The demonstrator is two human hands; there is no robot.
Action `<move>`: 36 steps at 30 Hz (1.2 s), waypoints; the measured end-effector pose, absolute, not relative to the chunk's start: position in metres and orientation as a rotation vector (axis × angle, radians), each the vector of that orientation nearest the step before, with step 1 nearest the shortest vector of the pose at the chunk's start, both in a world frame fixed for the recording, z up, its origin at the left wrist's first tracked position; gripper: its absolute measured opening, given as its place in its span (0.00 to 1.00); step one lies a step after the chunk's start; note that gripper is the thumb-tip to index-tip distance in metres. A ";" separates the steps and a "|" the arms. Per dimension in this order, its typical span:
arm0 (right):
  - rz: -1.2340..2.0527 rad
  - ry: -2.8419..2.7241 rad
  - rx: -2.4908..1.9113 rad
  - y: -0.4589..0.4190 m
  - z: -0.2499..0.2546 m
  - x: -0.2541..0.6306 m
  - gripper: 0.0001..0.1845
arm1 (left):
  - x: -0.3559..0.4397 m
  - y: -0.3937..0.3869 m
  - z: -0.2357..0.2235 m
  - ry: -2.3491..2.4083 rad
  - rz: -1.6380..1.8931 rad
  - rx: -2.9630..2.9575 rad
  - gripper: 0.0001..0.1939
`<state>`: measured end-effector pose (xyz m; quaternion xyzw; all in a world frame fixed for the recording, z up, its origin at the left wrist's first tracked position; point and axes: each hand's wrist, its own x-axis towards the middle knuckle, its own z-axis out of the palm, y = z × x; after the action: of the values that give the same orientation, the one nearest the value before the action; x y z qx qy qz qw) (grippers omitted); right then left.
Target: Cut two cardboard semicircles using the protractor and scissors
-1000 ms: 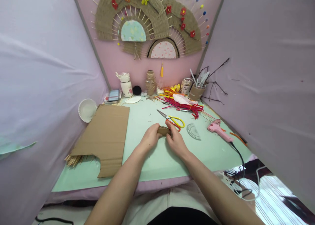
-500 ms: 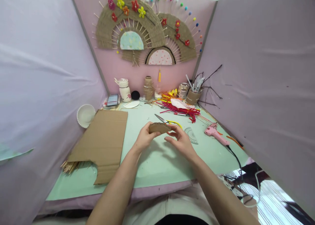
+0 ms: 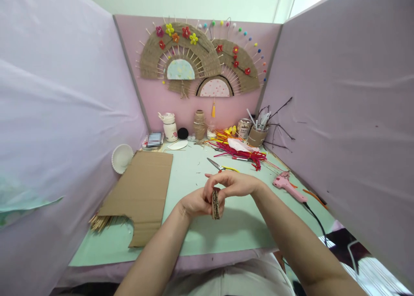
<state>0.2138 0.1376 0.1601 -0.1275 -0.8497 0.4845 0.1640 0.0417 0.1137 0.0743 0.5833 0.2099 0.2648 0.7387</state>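
Observation:
A small piece of layered cardboard [image 3: 215, 206] is held upright over the green table, its corrugated edge turned toward me. My left hand [image 3: 197, 202] is closed round its left side, with fingertips showing past the far side. From above and the right, my right hand [image 3: 231, 186] pinches the top of the piece between thumb and fingers. Beyond the hands lie scissors [image 3: 230, 168] with yellow handles, their blades pointing away to the left. The far face of the cardboard is hidden.
A large cardboard sheet [image 3: 147, 188] lies at left over thin sticks [image 3: 100, 222]. At right rests a pink glue gun [image 3: 289, 188] with its cord. Red pipe cleaners [image 3: 239, 151], a twine spool [image 3: 199, 125] and a white bottle [image 3: 170, 127] stand or lie at the back.
The cardboard piece has been turned from broadside to edge-on and brought nearer to me. My right hand has swung over its top and now pinches it. The view has tilted up.

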 end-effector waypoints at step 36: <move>0.623 -1.968 -1.206 0.094 0.027 0.202 0.49 | 0.049 0.121 0.047 1.204 0.832 2.116 0.15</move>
<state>0.2021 0.0942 0.0268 -0.4693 -0.7660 0.2423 0.3666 0.0490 0.1207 0.0471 0.7893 0.4493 0.3105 0.2804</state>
